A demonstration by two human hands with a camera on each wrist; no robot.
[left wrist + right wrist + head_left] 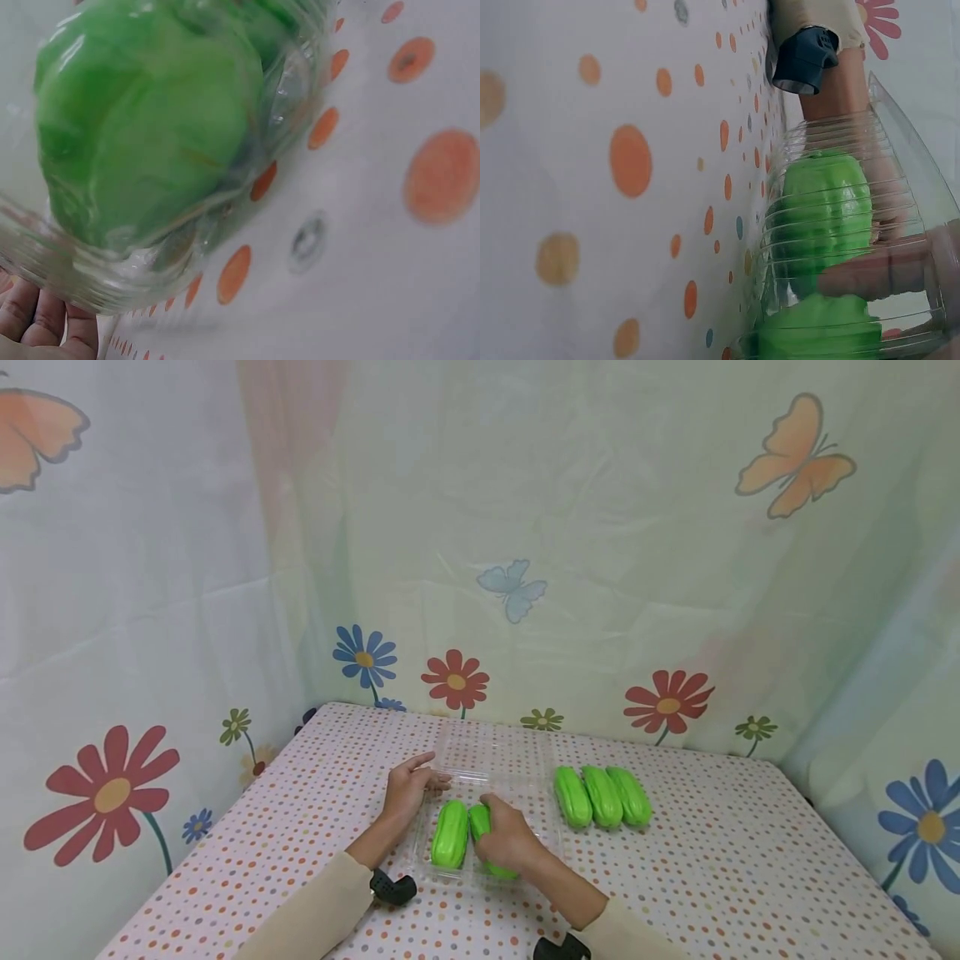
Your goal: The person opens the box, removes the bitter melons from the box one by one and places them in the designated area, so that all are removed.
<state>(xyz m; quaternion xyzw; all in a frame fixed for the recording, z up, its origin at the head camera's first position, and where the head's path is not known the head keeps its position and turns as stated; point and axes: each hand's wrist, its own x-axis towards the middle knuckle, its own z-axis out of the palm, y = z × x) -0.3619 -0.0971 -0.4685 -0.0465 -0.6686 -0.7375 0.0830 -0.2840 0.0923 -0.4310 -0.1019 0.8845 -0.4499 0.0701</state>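
Note:
A clear plastic clamshell box (422, 852) lies on the table, its lid (495, 750) folded back toward the rear wall. Inside, on the left half, rests one bright green ribbed gourd (449, 835); its rounded end shows large through the plastic in the left wrist view. My right hand (506, 837) reaches into the right half and grips a second green gourd (501, 871), covering its middle. At the box's left rear edge is my left hand (408, 789), index finger extended and the others loosely bent, with fingers (49, 322) right at the wall.
Three more green gourds (602, 797) lie side by side on the table, right of the box. A dotted cloth (712, 860) covers the table. Printed curtains (600, 568) stand behind it and at both sides. Dark wrist cameras (393, 888) sit at both sleeves.

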